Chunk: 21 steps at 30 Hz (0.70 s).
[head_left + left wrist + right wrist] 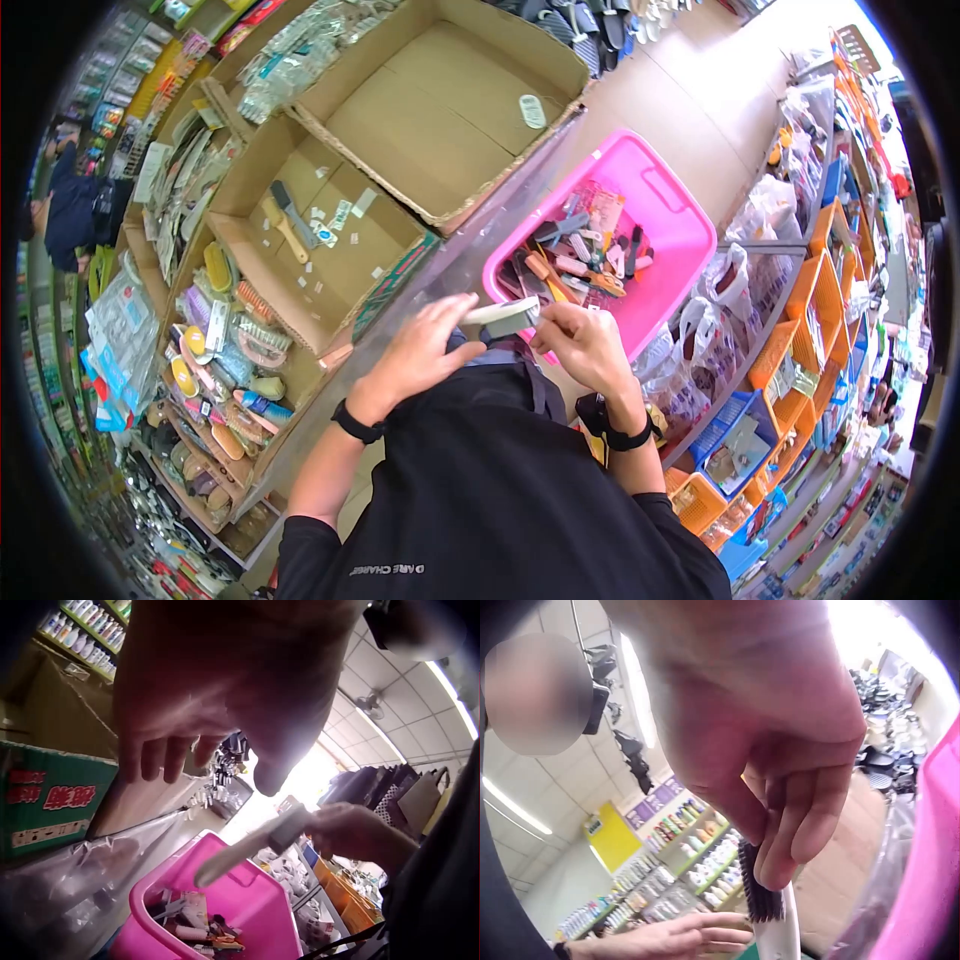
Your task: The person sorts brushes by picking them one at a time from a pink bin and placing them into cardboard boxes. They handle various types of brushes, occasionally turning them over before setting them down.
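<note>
My right hand (pixel 588 345) pinches a white brush (pixel 778 937) at its bristle end, between thumb and fingers. Dark bristles (pixel 763 896) show just below those fingertips in the right wrist view. The brush's pale handle (pixel 232 860) points away from that hand, toward my left side. Beside the handle, my left hand (pixel 425 345) is held with fingers extended; its palm (pixel 217 697) faces down in the left wrist view, with nothing in it. Under and beyond the brush stands a pink bin (pixel 675 290) with many brushes and combs (pixel 575 255) lying inside.
At left, a cardboard box (pixel 260 215) contains a wooden-handled brush (pixel 285 230), a dark one and scattered tags. A larger cardboard box (pixel 430 110) holds one white tag (pixel 532 111). Packed brushes (pixel 215 350) fill another box. Orange baskets (pixel 815 310) line the shelf at right.
</note>
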### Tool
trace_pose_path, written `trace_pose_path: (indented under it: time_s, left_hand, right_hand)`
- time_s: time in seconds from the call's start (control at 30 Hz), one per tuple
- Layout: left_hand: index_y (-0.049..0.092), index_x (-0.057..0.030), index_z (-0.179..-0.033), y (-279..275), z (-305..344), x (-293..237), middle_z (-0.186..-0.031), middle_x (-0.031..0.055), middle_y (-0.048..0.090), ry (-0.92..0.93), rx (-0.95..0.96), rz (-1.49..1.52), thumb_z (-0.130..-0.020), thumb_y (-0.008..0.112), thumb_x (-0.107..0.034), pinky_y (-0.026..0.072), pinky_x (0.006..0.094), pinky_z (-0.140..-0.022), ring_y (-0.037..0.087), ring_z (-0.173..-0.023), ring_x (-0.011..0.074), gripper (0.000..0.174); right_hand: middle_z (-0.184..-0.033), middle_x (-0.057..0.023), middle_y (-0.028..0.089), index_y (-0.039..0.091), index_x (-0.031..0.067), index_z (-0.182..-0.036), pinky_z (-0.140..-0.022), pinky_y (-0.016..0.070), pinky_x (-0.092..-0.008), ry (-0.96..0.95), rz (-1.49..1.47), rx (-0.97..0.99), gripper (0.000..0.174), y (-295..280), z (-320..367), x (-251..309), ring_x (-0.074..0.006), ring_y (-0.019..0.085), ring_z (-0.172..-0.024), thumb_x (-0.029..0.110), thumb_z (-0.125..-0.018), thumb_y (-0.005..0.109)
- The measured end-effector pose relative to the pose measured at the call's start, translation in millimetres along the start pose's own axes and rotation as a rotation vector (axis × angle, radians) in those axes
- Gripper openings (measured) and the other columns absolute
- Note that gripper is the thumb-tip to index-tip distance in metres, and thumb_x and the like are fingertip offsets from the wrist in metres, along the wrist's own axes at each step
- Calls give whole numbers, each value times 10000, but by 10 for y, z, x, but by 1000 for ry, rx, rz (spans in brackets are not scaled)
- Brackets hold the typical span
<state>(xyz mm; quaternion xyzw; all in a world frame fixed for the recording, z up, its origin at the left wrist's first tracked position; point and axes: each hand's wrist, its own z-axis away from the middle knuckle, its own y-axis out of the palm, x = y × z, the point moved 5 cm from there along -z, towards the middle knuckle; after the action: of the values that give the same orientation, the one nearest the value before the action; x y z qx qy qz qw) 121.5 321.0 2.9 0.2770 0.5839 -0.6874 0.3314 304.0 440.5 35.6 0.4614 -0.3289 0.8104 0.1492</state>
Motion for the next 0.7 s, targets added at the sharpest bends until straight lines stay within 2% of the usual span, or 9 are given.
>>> trace_pose_path:
  time_s: [0.03, 0.13, 0.17, 0.27, 0.3, 0.37, 0.5, 0.6, 0.7]
  left_hand:
    - [540, -38, -1310, -43, 42, -46, -1232, 183, 613, 9, -24, 83, -930, 629, -301, 454, 423, -987, 578, -1163, 350, 471]
    - [607, -52, -1204, -75, 194, 91, -1097, 167, 666, -147, 91, 165, -933, 625, -269, 496, 420, -893, 633, -1042, 345, 348]
    - [642, -56, -1123, -119, 249, 134, -955, 134, 703, -159, 0, 195, -940, 628, -284, 522, 397, -792, 684, -904, 292, 293]
    - [647, -62, -1111, -126, 415, 581, -870, 98, 713, -391, -84, 466, -953, 626, -271, 525, 353, -696, 690, -782, 194, 263]
    - [651, -42, -1105, -148, 440, 792, -784, 56, 705, -470, -142, 504, -966, 627, -283, 513, 299, -630, 653, -698, 109, 280]
    - [657, -8, -1047, -462, 407, 924, -738, 22, 663, -477, -347, 692, -962, 643, -291, 490, 233, -579, 601, -624, 82, 296]
    - [627, -21, -1067, -997, 391, 1646, -735, 36, 662, -603, -548, 684, -960, 630, -347, 448, 212, -493, 582, -543, 82, 344]
    - [624, -37, -1093, -1253, 332, 2240, -810, 50, 683, -536, -646, 878, -972, 605, -289, 451, 212, -494, 606, -592, 96, 280]
    - [622, -51, -1083, -1307, 194, 2863, -888, 87, 713, -629, -653, 1082, -977, 579, -239, 479, 239, -518, 654, -665, 134, 219]
  right_hand:
    - [-720, -96, 707, 657, -50, -874, -639, 556, -265, -36, 1, 39, 135, 61, -10, 121, -131, 712, -692, 74, -911, 618]
    - [-733, -88, 707, 656, -42, -910, -636, 553, -261, -95, 26, 128, 142, 221, -81, 316, -141, 712, -691, 100, -911, 642]
    - [-747, -87, 708, 657, -35, -941, -639, 551, -264, -112, 22, 127, 147, 273, -120, 328, -142, 710, -694, 109, -912, 649]
    - [-813, -91, 712, 652, -6, -1053, -671, 549, -285, -109, 61, 113, 209, 369, -182, 451, -153, 701, -725, 147, -912, 663]
    - [-838, -93, 712, 648, 5, -1094, -685, 548, -295, -99, 82, 106, 241, 389, -190, 486, -158, 697, -740, 162, -912, 667]
    - [-879, -106, 708, 639, 27, -1141, -721, 543, -315, -85, 116, 127, 276, 473, -192, 456, -186, 691, -775, 187, -918, 659]
    - [-875, -131, 704, 628, 43, -1134, -717, 533, -362, -131, 155, 133, 290, 648, -142, 383, -275, 697, -806, 253, -935, 624]
    - [-895, -144, 703, 628, 46, -1139, -742, 536, -376, -89, 209, 180, 300, 725, -68, 345, -294, 693, -847, 271, -941, 611]
    - [-929, -156, 700, 624, 47, -1155, -766, 536, -380, -49, 221, 178, 316, 731, 30, 361, -297, 689, -882, 284, -947, 600]
